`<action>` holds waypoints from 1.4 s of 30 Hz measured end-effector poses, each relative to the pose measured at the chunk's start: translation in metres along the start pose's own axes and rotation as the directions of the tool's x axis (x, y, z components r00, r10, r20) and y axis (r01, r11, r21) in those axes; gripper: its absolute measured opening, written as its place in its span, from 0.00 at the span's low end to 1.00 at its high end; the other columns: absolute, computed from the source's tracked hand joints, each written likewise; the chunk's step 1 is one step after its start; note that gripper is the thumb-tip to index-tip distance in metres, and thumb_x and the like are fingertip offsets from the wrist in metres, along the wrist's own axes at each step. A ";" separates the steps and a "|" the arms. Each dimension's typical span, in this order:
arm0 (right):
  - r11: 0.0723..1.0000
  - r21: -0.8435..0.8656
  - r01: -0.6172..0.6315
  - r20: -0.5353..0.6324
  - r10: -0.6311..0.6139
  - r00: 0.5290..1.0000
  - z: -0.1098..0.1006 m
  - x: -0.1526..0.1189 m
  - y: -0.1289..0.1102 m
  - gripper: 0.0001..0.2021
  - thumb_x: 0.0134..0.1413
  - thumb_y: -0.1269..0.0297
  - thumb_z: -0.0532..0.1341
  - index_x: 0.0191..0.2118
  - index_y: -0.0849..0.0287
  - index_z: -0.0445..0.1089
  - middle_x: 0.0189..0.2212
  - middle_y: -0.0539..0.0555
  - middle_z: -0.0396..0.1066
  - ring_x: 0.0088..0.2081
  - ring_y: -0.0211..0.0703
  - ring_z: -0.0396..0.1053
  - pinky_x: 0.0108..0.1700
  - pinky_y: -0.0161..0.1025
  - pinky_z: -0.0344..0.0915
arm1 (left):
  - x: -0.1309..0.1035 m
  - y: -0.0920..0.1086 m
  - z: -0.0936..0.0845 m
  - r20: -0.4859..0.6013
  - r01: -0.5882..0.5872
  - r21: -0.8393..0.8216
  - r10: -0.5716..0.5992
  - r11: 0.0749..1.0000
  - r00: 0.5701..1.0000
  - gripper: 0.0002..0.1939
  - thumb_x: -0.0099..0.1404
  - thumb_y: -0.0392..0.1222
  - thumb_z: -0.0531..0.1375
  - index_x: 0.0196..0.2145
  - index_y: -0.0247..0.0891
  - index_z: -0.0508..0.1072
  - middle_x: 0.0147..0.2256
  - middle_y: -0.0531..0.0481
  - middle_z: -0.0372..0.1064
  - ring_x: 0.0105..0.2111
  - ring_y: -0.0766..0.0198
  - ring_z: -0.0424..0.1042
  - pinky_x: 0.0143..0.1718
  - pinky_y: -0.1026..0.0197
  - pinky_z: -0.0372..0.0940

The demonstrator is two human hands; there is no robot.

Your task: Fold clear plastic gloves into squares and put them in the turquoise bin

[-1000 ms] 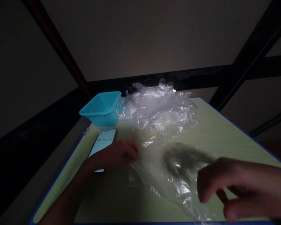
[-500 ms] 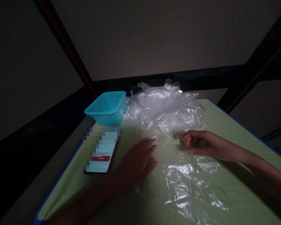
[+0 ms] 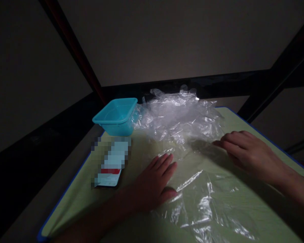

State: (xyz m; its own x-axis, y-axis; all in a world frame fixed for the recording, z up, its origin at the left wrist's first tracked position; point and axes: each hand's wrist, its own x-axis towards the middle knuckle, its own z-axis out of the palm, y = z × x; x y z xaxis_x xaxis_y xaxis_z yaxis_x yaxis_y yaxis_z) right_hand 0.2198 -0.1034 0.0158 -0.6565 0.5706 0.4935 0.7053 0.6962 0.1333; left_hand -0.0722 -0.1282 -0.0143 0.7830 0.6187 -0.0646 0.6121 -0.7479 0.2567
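Observation:
My left hand [image 3: 155, 184] lies flat with its fingers stretched out, pressing on the near end of a clear disposable plastic glove [image 3: 205, 206] spread on the table. To the right, my right hand [image 3: 245, 152] hovers over the tabletop with its fingers curled together, pointing left. Whether anything thin is pinched in its fingertips is hidden. Beyond both hands rises a crumpled heap of clear plastic gloves [image 3: 177, 114], some finger shapes sticking up at its top.
A turquoise plastic basin [image 3: 116, 126] stands at the back left, touching the heap. Nearer lies a phone [image 3: 114, 165] with a lit, partly blurred screen. The pale green table [image 3: 66, 209] has a blue edge, with a wall behind it.
My right hand has moved right and up, away from the middle, its fingers now closer together. My left hand has slid slightly right and nearer, and the near plastic has shifted and wrinkled.

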 end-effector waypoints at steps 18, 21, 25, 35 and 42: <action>0.612 0.659 -0.437 0.322 0.295 0.899 0.048 0.018 -0.050 0.15 0.53 0.67 0.57 0.48 0.57 0.63 0.33 0.53 0.67 0.38 0.44 0.66 0.41 0.44 0.64 | -0.004 0.021 0.000 0.041 -0.161 -0.075 0.165 0.984 0.986 0.35 0.63 0.56 0.52 0.61 0.33 0.50 0.64 0.35 0.39 0.64 0.50 0.35 0.62 0.45 0.39; 0.570 0.659 -0.491 0.369 0.324 0.871 0.049 0.021 -0.051 0.08 0.49 0.68 0.58 0.38 0.58 0.68 0.24 0.48 0.60 0.28 0.40 0.62 0.29 0.38 0.61 | -0.006 0.021 0.000 0.015 -0.172 -0.089 0.174 0.981 0.985 0.34 0.65 0.58 0.48 0.61 0.34 0.49 0.64 0.37 0.39 0.64 0.53 0.34 0.62 0.47 0.36; 0.537 0.721 -0.438 0.350 0.262 0.899 0.047 0.023 -0.052 0.08 0.48 0.70 0.58 0.22 0.57 0.59 0.26 0.49 0.60 0.29 0.38 0.62 0.30 0.36 0.60 | -0.006 0.021 0.000 0.014 -0.170 -0.098 0.172 0.981 0.985 0.34 0.66 0.58 0.46 0.62 0.34 0.49 0.64 0.37 0.39 0.64 0.54 0.34 0.62 0.48 0.36; 0.336 0.825 -0.454 0.379 0.268 0.886 0.028 0.025 -0.048 0.10 0.46 0.71 0.59 0.27 0.55 0.55 0.23 0.46 0.57 0.25 0.35 0.59 0.26 0.32 0.61 | -0.007 0.022 -0.002 0.003 -0.163 -0.102 0.164 0.981 0.986 0.33 0.66 0.56 0.48 0.61 0.34 0.50 0.64 0.39 0.38 0.64 0.54 0.35 0.63 0.48 0.36; 0.505 0.773 -0.384 0.142 0.453 0.880 0.034 0.022 -0.036 0.07 0.49 0.67 0.60 0.35 0.55 0.60 0.25 0.48 0.63 0.28 0.38 0.66 0.33 0.36 0.67 | -0.007 0.022 -0.002 -0.004 -0.137 -0.107 0.138 0.985 0.990 0.32 0.65 0.56 0.49 0.61 0.36 0.50 0.64 0.40 0.39 0.64 0.54 0.36 0.63 0.49 0.37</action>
State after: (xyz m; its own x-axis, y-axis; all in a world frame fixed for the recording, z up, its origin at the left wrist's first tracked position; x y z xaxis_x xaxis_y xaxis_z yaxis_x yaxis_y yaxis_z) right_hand 0.1704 -0.1012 -0.0072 -0.2960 0.8793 0.3730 0.4013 0.4689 -0.7868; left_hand -0.0646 -0.1488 -0.0067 0.8594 0.5107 -0.0250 0.4834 -0.7956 0.3651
